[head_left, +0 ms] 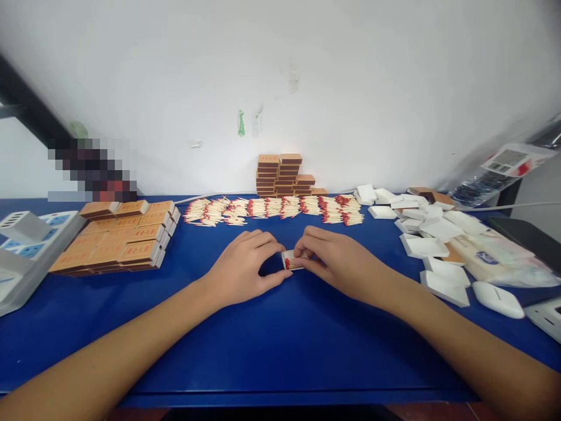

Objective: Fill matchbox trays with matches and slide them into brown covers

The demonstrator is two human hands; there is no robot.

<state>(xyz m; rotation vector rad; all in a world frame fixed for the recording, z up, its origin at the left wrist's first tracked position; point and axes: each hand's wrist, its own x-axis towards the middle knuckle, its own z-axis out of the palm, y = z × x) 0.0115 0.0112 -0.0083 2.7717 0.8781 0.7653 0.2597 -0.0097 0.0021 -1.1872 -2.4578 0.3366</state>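
At the middle of the blue table [280, 351] lies a small white matchbox tray [283, 255] with red-headed matches [290, 263] in it. My left hand [248, 266] grips the tray's left end between thumb and fingers. Over the tray's right part, the bent fingers of my right hand [337, 257] press together on the matches; how many they touch is hidden. Beyond both hands, loose matches [267, 207] lie in a long row of small heaps. White trays [425, 245], several with nothing in them, are piled to the right.
Filled-looking matchboxes [114, 240] are stacked at left beside a power strip [39, 245]. More matchboxes [278, 175] stand against the wall. A tissue pack [495, 251], a white mouse-shaped case [498, 299] and a plastic bottle [486, 181] are at right.
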